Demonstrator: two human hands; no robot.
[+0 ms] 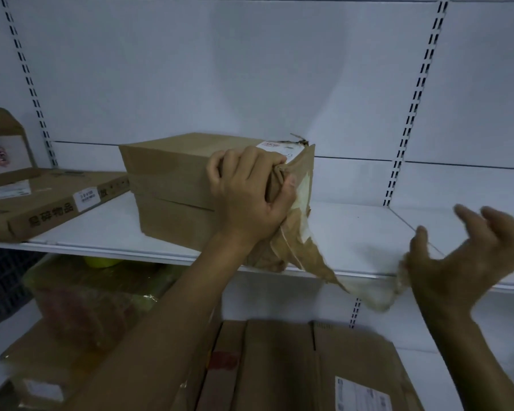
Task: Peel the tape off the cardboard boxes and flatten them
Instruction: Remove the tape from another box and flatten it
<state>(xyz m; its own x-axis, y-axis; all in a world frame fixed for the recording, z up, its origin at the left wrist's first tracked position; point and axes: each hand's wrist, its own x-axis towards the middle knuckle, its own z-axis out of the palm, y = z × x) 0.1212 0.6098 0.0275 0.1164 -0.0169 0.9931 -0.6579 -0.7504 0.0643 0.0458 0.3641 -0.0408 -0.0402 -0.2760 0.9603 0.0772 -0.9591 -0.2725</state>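
A brown cardboard box (172,179) stands on the white middle shelf (353,232), its right end crumpled and torn. My left hand (247,197) grips that crumpled right end, fingers curled over the top edge and thumb on the side. A strip of tape (365,292) with torn brown paper stuck to it stretches from the box's lower right corner down to the right. My right hand (469,262), blurred, has the strip's far end clinging at the base of the palm; its fingers are half curled above it.
A flat cardboard box (51,203) with printed characters lies on the same shelf at the left, with another box (3,146) on it. Below, flattened cardboard (294,369) with a label lies in front. Plastic-wrapped goods (80,307) sit at lower left. Slotted uprights (410,114) divide the back wall.
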